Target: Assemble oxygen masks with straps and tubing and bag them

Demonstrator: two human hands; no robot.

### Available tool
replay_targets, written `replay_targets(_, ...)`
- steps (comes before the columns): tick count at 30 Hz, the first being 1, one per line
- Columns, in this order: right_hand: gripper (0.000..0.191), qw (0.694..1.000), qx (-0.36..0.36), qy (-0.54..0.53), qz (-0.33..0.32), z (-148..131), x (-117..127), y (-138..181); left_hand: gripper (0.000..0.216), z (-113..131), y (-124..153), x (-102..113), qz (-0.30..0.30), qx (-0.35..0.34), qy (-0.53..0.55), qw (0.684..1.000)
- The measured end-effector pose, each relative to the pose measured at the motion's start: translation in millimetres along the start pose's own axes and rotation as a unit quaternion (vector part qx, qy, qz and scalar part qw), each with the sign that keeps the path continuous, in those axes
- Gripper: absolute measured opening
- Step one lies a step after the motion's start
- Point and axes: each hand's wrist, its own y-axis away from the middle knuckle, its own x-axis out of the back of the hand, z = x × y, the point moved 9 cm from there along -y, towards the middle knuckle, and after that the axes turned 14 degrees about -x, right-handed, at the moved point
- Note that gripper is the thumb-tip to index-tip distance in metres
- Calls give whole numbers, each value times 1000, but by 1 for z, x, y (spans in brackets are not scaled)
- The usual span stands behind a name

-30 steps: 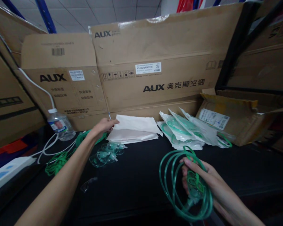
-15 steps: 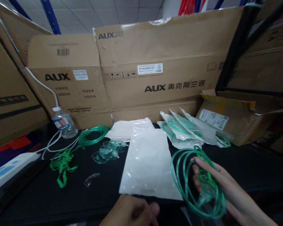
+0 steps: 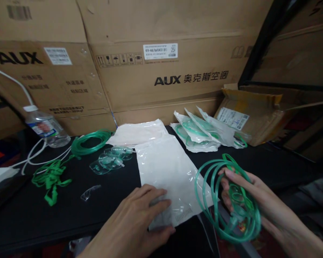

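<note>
On the black desk (image 3: 29,215), the left hand (image 3: 140,215) pressed flat, fingers spread, on the bag (image 3: 167,175); the right hand (image 3: 247,200) gripped the tubing (image 3: 212,200), best kept coiled for sliding in.

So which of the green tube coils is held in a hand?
The coil at lower right, gripped by the right hand. The other loose coil lies untouched on the table near the bottle.

Bottle label (image 3: 44,127) blurred unreadable

Water bottle (image 3: 44,128) far left on black surface (image 3: 29,211), loose green straps (image 3: 50,176) nr it, clear masks (image 3: 109,161) mid, AUX cartons (image 3: 161,68) behind.
</note>
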Motion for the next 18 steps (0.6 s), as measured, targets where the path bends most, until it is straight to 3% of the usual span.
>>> replay_targets(6, 32, 999, 4, 18, 26, -3, 6, 4, 36, 15, 9, -6, 29, -83, -106, 990)
replay_targets(10, 30, 1000, 1, 22, 21, -1, 3, 5, 41, 15, 18, -10, 32, -118, -120, 985)
replay_targets(15, 30, 999, -15, 30, 0, 3, -1, 3, 39, 21, 21, 5, 77, -131, -117, 981)
replay_targets(18, 31, 999, -24, 37, -9, 5, -1, 0, 38, 21, 26, 24, 123, -127, -143, 974)
